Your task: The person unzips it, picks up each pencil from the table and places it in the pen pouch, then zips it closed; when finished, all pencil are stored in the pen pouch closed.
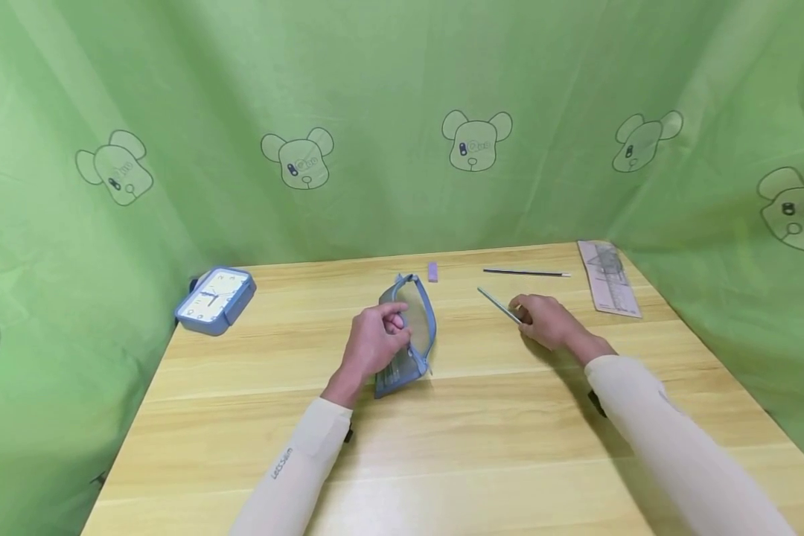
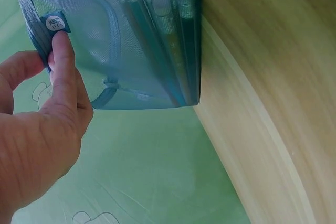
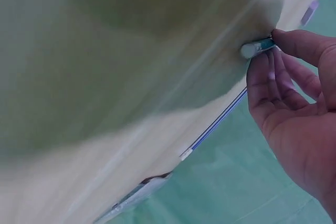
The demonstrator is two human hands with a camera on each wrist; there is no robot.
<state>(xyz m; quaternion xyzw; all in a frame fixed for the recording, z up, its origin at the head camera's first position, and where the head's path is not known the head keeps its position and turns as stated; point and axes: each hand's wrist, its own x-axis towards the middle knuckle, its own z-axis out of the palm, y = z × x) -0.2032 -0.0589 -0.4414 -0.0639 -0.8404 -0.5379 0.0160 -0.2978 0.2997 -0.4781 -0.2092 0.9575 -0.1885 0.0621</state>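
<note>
Thumb and fingertips of my left hand [image 1: 371, 339] pinch the rim of a blue mesh pencil case [image 1: 402, 371], close to a small round label tag [image 2: 55, 22]. The case stands with its zipped mouth spread wide toward the right. Through its mesh, several pencils [image 2: 170, 45] show along the bottom side. To the right, my right hand [image 1: 546, 320] pinches a teal pencil [image 1: 497, 302] between thumb and fingers, low over the table. The pencil's pale rounded end [image 3: 249, 51] points at the right wrist camera, and its other end slants up toward the case's side.
A purple eraser [image 1: 432, 272] lies behind the case. Farther right are a dark pencil [image 1: 525, 272] with a white end and a pack of clear rulers [image 1: 608, 279]. A blue alarm clock [image 1: 216, 300] sits at the back left of the wooden table [image 1: 268, 365]. Green curtains surround it.
</note>
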